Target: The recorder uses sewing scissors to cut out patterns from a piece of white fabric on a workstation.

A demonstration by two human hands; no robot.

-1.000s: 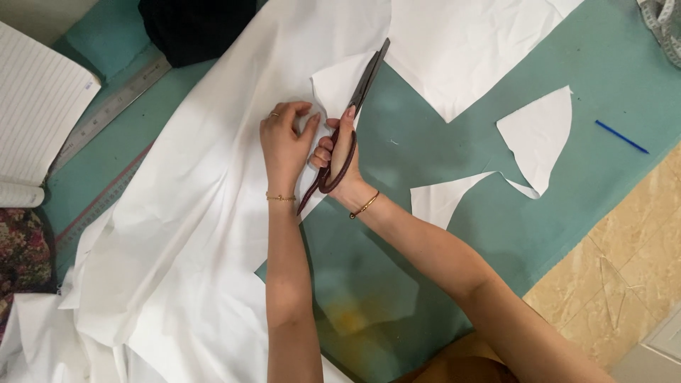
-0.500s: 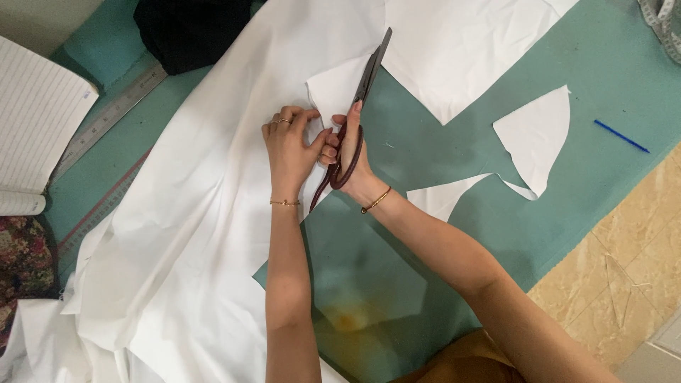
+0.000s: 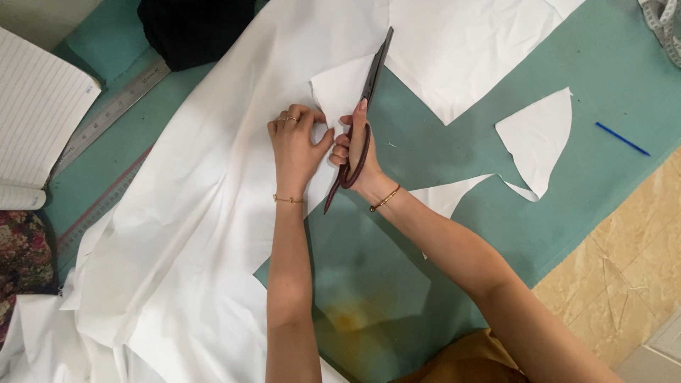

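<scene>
White woven fabric sheet (image 3: pixel 184 213), thin and creased, lies spread under and to the left of both hands, over a teal cutting mat (image 3: pixel 589 92).

Head view: left hand (image 3: pixel 294 145) rests flat, fingers pressing the cloth down just beside the cut line; it grips nothing. Right hand (image 3: pixel 352 152) is closed through the dark loop handles of long dark metal shears (image 3: pixel 362 113), whose blades point away from the person and look nearly closed along the cloth edge.

Handling, as a judgement: cloth looks light, limp, likely to slide and bunch on the mat; best held by flat palm pressure close beside the blades, not pinched at an edge.

Right of the hands: a curved white offcut (image 3: pixel 539 142) and a thin blue pen (image 3: pixel 623 139) on the mat, well apart from the shears. Beyond the hands: a larger white cut piece (image 3: pixel 461 50) and a black cloth bundle (image 3: pixel 195 28). Far left: a metal ruler (image 3: pixel 106 117) and a lined notebook (image 3: pixel 39 120). Beige tiled floor (image 3: pixel 624 262) shows past the mat's near right edge; work seems done at floor level.
</scene>
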